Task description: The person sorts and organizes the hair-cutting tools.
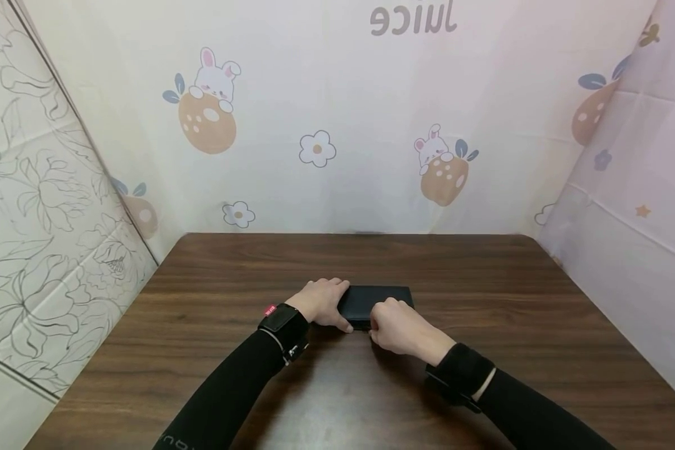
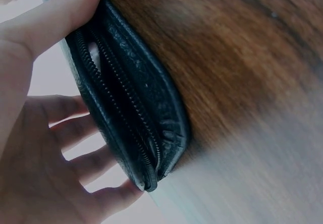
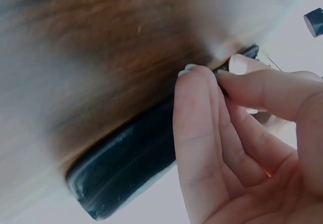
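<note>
A black zip wallet (image 1: 374, 299) lies on the wooden table, its zipper edge toward me. My left hand (image 1: 322, 303) grips its left end, thumb (image 2: 75, 12) on the zipper edge and fingers spread along the other side. In the left wrist view the zipper teeth (image 2: 133, 103) stand apart there, and something whitish (image 2: 94, 57) shows inside. My right hand (image 1: 396, 325) pinches at the near edge of the wallet, at the zipper, thumb against forefinger; the zipper pull is hidden by the fingers. Beyond that hand, the right end of the wallet (image 3: 126, 158) looks closed.
The brown wooden table (image 1: 247, 262) reaches back to a pale curtain (image 1: 365, 187) printed with rabbits and fruit. More printed cloth (image 1: 39, 206) hangs along the left side and the right side.
</note>
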The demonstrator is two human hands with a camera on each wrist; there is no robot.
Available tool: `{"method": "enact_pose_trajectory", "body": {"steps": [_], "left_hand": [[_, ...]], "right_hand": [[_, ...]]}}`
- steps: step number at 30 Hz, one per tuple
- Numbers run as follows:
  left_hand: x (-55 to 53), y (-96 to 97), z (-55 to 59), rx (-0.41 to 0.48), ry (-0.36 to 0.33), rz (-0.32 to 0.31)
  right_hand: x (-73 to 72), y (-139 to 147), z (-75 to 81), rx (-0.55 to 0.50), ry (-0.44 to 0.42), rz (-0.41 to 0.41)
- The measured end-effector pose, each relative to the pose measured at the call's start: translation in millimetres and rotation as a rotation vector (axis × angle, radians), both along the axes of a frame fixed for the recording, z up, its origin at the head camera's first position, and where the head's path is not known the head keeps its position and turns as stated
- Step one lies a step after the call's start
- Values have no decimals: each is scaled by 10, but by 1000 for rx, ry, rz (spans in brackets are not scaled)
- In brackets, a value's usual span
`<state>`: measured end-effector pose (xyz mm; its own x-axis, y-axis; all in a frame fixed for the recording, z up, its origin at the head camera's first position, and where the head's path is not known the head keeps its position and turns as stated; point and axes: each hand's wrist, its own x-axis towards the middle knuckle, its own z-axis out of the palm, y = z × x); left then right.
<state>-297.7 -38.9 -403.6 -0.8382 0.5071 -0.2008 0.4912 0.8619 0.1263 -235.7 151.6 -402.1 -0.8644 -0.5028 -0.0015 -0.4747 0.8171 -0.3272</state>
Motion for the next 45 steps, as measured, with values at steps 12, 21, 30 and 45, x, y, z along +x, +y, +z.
{"method": "enact_pose_trajectory", "body": {"steps": [12, 21, 30, 45], "left_hand": [[-10, -18, -15, 19, -3, -7], [109, -25, -25, 13, 109, -37], [298, -10, 59, -66, 267, -124], [519, 169, 11, 330, 181, -38]], "right_hand": [[-14, 120, -17, -20, -25, 47], [14, 96, -43, -16, -29, 42], [8, 114, -52, -25, 9, 65], [24, 118, -61, -54, 44, 82]]}}
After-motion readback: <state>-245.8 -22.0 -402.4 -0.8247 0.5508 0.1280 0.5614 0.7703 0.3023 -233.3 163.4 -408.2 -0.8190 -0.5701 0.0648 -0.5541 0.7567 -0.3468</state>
